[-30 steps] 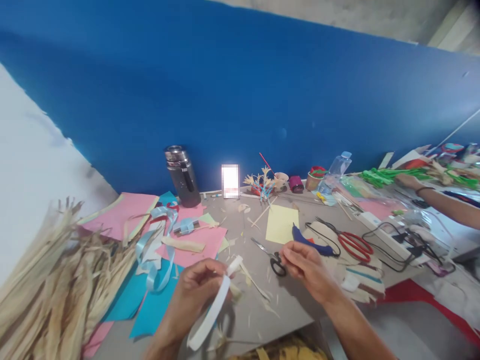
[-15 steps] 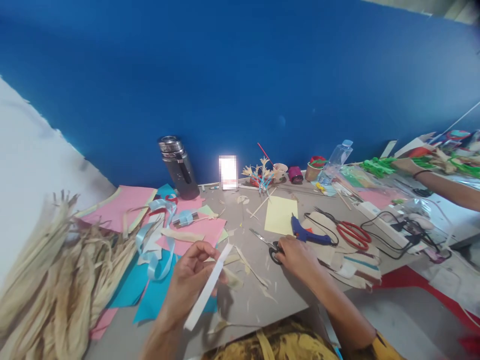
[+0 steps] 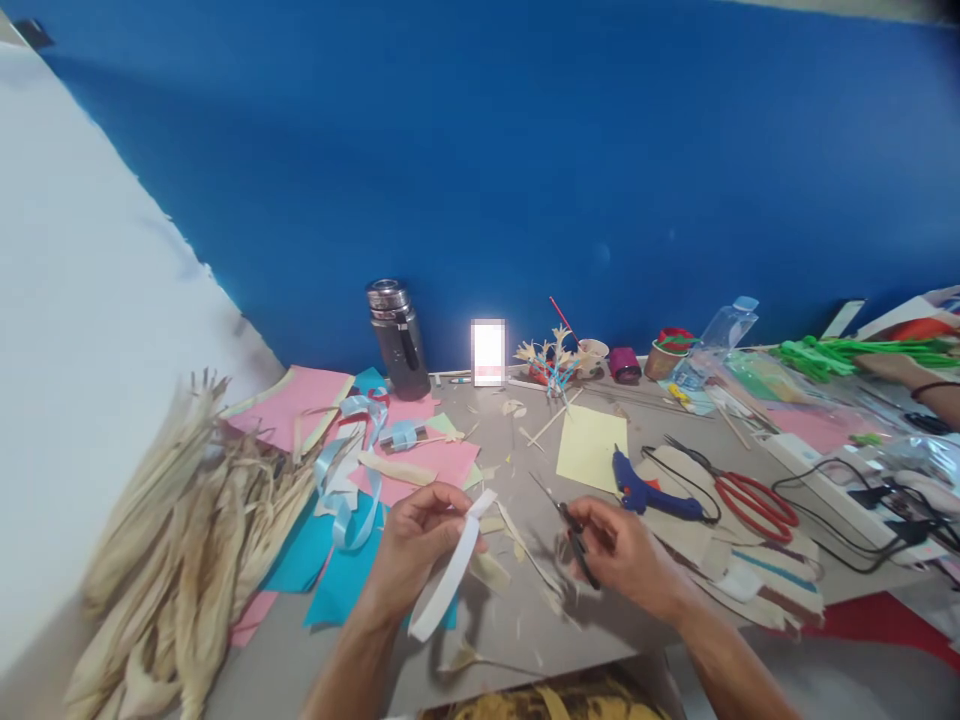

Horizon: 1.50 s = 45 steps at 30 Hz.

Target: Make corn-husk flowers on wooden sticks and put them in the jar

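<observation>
My left hand (image 3: 421, 538) pinches a narrow white strip (image 3: 448, 587) between thumb and fingers; its lower end curves down toward me. Small scissors (image 3: 576, 545) with black handles are in the grip of my right hand (image 3: 626, 555), raised above the table, their thin blade pointing up and left, away from the strip. Pale husk scraps (image 3: 534, 560) lie on the grey tabletop between and below my hands. A blue glue gun (image 3: 654, 497) rests to the right of my right hand, near a sheet of yellow paper (image 3: 592, 447).
Dried corn husks (image 3: 180, 550) are heaped at the left, beside pink paper (image 3: 289, 405) and light-blue ribbon (image 3: 328, 470). A dark thermos (image 3: 399, 350) stands by the wall. Rightward are red-handled scissors (image 3: 757, 505), a power strip (image 3: 817, 480) and another person's hand (image 3: 892, 370) at green strips.
My right hand has lifted the black-handled scissors off the table. My left hand keeps the white strip, which now bends more. The view has shifted left.
</observation>
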Each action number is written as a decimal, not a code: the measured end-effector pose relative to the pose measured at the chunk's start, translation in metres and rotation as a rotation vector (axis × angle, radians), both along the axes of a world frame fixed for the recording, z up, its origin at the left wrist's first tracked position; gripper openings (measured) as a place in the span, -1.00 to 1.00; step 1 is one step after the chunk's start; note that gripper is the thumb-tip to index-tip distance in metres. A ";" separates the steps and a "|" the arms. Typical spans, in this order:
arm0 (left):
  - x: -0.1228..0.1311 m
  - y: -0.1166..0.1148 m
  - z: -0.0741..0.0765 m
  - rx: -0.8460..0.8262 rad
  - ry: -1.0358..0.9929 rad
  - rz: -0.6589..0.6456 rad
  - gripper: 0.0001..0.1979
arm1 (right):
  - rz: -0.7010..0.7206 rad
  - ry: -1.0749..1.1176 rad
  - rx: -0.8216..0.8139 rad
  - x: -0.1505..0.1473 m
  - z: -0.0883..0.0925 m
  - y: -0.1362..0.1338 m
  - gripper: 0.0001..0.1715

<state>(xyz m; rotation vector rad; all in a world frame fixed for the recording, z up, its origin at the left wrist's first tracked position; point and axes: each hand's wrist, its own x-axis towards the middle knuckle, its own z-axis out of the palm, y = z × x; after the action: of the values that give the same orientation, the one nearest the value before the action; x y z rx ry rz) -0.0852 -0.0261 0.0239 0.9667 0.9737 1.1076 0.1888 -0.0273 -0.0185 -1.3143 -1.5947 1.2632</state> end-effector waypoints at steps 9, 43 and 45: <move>0.007 0.001 0.000 0.065 0.015 -0.033 -0.74 | 0.077 -0.300 0.214 -0.027 0.016 -0.017 -0.68; -0.089 0.012 -0.026 0.326 0.985 0.195 -0.78 | 0.092 -0.533 0.328 -0.047 -0.004 -0.001 -0.54; -0.097 0.020 -0.033 0.407 1.139 0.167 -0.74 | 0.101 -0.583 0.320 -0.047 -0.001 -0.002 -0.57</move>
<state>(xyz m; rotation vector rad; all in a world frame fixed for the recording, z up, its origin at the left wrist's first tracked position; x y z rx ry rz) -0.1824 -0.0065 -0.0092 1.9674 1.7856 0.8571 0.1416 -0.0290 -0.0196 -1.4816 -2.1785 0.6555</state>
